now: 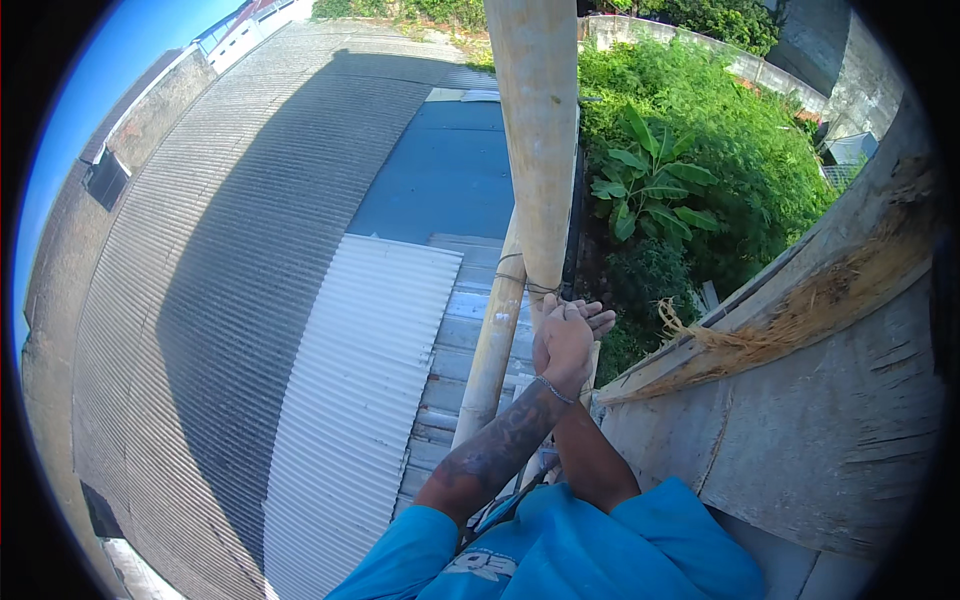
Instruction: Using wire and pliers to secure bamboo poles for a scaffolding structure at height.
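An upright bamboo pole (535, 130) stands in front of me. A slanting bamboo pole (492, 350) meets it from the lower left, and dark thin wire (540, 289) is wound around them where they meet. Just below this binding my forearms cross at the wrists. My left hand (563, 348), above a tattooed forearm with a bracelet (553, 391), has its fingers bent in; what they hold, if anything, is hidden. Partly behind it, my right hand (598, 317) shows stretched fingers pointing right, near the upright pole's lower end.
Far below lie a grey corrugated roof (230, 220), white corrugated sheets (360, 400) and a blue roof panel (435, 170). Green plants (690, 150) grow at the right. Close on my right are a splintered wooden beam (780, 310) and a worn board (800, 430).
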### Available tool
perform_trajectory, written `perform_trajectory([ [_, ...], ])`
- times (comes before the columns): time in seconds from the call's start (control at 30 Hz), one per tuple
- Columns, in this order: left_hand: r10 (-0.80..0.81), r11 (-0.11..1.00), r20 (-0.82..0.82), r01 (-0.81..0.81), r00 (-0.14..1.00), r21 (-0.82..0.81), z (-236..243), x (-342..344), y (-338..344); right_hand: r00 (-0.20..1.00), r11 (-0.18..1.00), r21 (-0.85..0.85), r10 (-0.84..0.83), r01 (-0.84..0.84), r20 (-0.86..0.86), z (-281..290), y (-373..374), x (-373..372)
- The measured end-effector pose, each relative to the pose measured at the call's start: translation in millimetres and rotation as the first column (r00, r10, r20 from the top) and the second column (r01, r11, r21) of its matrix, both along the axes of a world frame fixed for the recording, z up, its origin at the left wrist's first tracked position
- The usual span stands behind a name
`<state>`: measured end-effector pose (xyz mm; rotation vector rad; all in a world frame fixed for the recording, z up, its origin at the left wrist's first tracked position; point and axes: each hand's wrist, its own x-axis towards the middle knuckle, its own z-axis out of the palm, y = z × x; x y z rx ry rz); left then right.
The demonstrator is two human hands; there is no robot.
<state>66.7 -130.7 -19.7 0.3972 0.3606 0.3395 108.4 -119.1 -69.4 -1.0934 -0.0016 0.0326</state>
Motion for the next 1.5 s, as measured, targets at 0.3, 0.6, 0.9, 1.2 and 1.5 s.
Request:
perform_trajectory([
  [0.3, -0.122, 0.880, -0.459, 0.309, 0.880, 0.360, 81.8, -28.6, -19.0, 0.984, 0.991, -0.130, -0.005, -0.018, -0.180, 33.9, 6.3, 0.0],
  [0.6, 0.589, -0.057, -0.198, 0.285, 0.784, 0.957, 32.7, -36.7, 36.6, 0.663, 0.832, 0.437, 0.543, -0.342, -0.515, 59.3, -22.6, 10.6],
  [0.9, -0.286, 0.927, -0.253, 0.333, 0.924, 0.170, -21.9, 0.2, 56.3, 0.546, 0.708, 0.390, 0.705, -0.589, -0.453, 62.5, -50.7, 9.4],
  [1.2, -0.164, 0.948, 0.472, 0.270, 0.866, -0.166, -50.5, 21.2, 30.4, 0.551, 0.745, 0.426, 0.667, -0.513, -0.501, 66.9, -102.9, -8.3],
  [1.5, 0.155, 0.732, -0.232, 0.046, 0.960, 0.680, -21.5, 11.1, 35.0, 0.367, 0.574, 0.787, 0.798, -0.226, -0.477, 9.6, -130.4, -10.0],
])
